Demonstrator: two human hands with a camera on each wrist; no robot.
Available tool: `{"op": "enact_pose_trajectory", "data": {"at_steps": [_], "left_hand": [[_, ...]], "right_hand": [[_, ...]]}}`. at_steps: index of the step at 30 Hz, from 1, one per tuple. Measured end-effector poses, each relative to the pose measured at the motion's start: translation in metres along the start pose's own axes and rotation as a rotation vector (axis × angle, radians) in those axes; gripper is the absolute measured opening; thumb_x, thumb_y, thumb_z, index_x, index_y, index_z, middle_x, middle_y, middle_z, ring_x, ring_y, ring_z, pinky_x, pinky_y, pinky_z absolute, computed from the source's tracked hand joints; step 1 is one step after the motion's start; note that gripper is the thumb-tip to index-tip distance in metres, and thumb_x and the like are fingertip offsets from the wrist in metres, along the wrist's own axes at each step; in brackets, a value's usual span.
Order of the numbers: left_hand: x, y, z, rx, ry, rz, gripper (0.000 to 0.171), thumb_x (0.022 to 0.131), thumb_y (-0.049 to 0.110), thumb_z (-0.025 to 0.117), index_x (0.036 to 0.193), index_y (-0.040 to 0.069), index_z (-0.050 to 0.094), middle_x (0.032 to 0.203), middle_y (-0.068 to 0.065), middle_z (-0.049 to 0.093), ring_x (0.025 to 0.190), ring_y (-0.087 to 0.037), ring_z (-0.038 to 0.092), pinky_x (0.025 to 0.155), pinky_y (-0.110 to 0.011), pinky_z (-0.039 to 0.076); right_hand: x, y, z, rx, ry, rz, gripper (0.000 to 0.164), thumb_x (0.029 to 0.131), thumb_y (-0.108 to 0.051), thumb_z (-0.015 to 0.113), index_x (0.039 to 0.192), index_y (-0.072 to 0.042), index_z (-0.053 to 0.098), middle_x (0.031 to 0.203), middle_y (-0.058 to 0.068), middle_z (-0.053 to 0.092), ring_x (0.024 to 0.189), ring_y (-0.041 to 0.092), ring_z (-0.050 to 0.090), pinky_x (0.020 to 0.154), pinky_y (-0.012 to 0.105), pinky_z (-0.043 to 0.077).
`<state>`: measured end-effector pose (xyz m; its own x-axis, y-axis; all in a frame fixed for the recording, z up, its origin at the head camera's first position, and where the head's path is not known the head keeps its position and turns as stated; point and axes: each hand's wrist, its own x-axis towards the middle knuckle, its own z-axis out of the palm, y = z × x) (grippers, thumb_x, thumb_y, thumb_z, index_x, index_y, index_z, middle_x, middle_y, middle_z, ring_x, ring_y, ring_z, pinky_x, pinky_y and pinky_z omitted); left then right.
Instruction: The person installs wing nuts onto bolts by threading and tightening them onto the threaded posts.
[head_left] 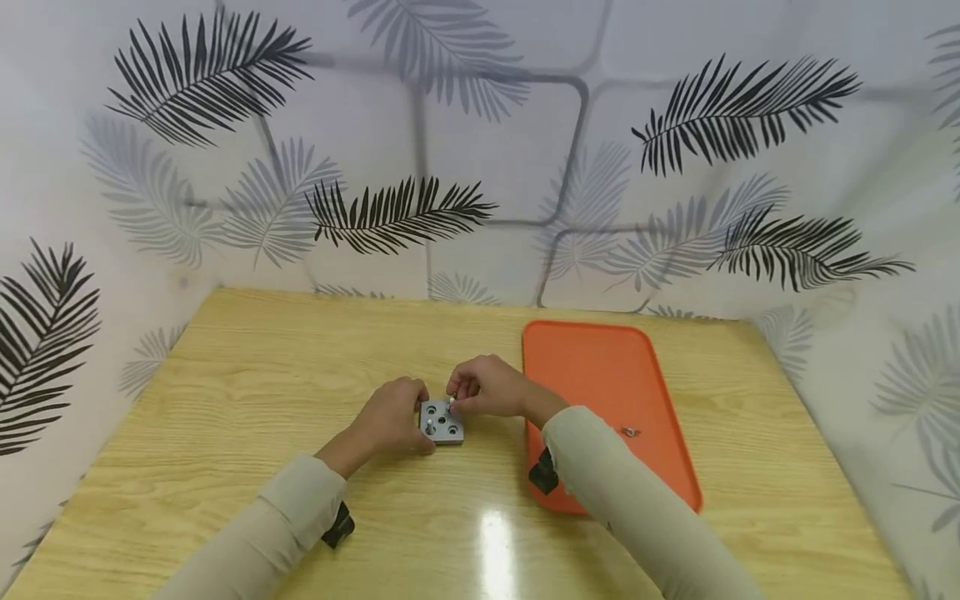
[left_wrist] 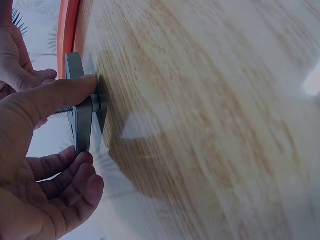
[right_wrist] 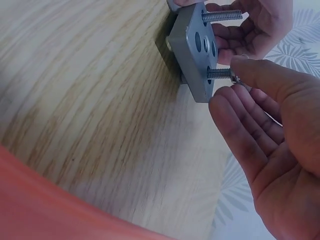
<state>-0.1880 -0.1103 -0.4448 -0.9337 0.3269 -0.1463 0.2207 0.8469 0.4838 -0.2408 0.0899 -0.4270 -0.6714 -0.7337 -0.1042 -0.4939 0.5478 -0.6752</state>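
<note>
A metal plate [head_left: 438,437] sits on the table [head_left: 300,358], just left of an orange tray [head_left: 592,367]. The left hand [head_left: 390,414] is clamped on the plate, thumb on the near edge and fingers at the far one. The right hand [head_left: 487,387] has thumb and fingers brought together on a small metal piece [right_wrist: 234,78] at the tip of a bolt [right_wrist: 217,74] — the piece (perhaps a nut) is largely covered by the fingertips.

The work looks partway along. Both bolts stand up through the plate at opposite corners, so that much appears done; the three other holes carry no bolt. The plate seems raised a little off the table, apparently on the bolt heads, which the left wrist view shows only in part.

At the bolt under the right hand, the piece is at the threaded end, well clear of the plate's face, so this step reads as begun rather than finished. It cannot be told whether the threads have caught. The other bolt [right_wrist: 222,16] is bare along its thread — nothing is fitted there — and a loose metal part [head_left: 630,432] lies in the tray, unused.
</note>
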Motion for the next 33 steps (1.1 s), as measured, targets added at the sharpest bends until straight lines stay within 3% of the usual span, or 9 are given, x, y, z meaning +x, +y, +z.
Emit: {"op": "enact_pose_trajectory", "data": {"at_steps": [7, 14, 18, 27, 33], "left_hand": [[0.003, -0.0017, 0.0013, 0.001, 0.0, -0.006, 0.054, 0.062, 0.025, 0.095, 0.099, 0.005, 0.062, 0.088, -0.004, 0.057, 0.079, -0.017, 0.05, 0.07, -0.031, 0.041], [0.0027, -0.0005, 0.0008, -0.026, 0.007, -0.007, 0.053, 0.06, 0.021, 0.096, 0.098, 0.004, 0.062, 0.086, -0.004, 0.056, 0.078, -0.018, 0.049, 0.069, -0.031, 0.041], [0.0021, 0.0007, 0.0003, -0.021, 0.002, -0.007, 0.054, 0.061, 0.023, 0.096, 0.099, 0.004, 0.063, 0.086, -0.004, 0.056, 0.078, -0.018, 0.049, 0.069, -0.031, 0.042], [0.0027, 0.0017, 0.0005, -0.009, 0.001, -0.01, 0.055, 0.061, 0.023, 0.095, 0.101, 0.004, 0.063, 0.087, -0.004, 0.056, 0.079, -0.018, 0.049, 0.069, -0.031, 0.042], [0.0028, 0.0015, 0.0019, -0.001, -0.003, -0.01, 0.055, 0.062, 0.023, 0.095, 0.101, 0.004, 0.063, 0.087, -0.004, 0.056, 0.079, -0.017, 0.049, 0.069, -0.03, 0.041]], "right_hand": [[-0.0005, 0.0007, -0.0003, -0.056, 0.022, -0.007, 0.01, 0.087, -0.014, 0.076, 0.091, -0.008, 0.069, 0.081, 0.004, 0.07, 0.069, 0.001, 0.058, 0.066, 0.016, 0.048], [-0.0013, 0.0005, -0.0042, -0.073, -0.023, -0.056, 0.028, 0.092, 0.003, 0.06, 0.119, -0.002, 0.064, 0.094, 0.01, 0.068, 0.084, 0.013, 0.066, 0.079, 0.022, 0.053], [0.0004, -0.0035, -0.0044, -0.087, -0.054, -0.043, 0.03, 0.095, 0.002, 0.06, 0.124, -0.004, 0.064, 0.098, 0.009, 0.069, 0.091, 0.018, 0.068, 0.084, 0.026, 0.054], [0.0002, -0.0065, -0.0049, -0.089, -0.072, -0.033, 0.024, 0.091, 0.002, 0.065, 0.114, -0.003, 0.07, 0.099, 0.009, 0.07, 0.088, 0.014, 0.065, 0.081, 0.021, 0.052], [0.0, -0.0049, -0.0032, -0.082, -0.051, 0.012, 0.014, 0.089, -0.011, 0.073, 0.102, -0.006, 0.072, 0.09, 0.006, 0.072, 0.078, 0.006, 0.061, 0.073, 0.017, 0.049]]}}
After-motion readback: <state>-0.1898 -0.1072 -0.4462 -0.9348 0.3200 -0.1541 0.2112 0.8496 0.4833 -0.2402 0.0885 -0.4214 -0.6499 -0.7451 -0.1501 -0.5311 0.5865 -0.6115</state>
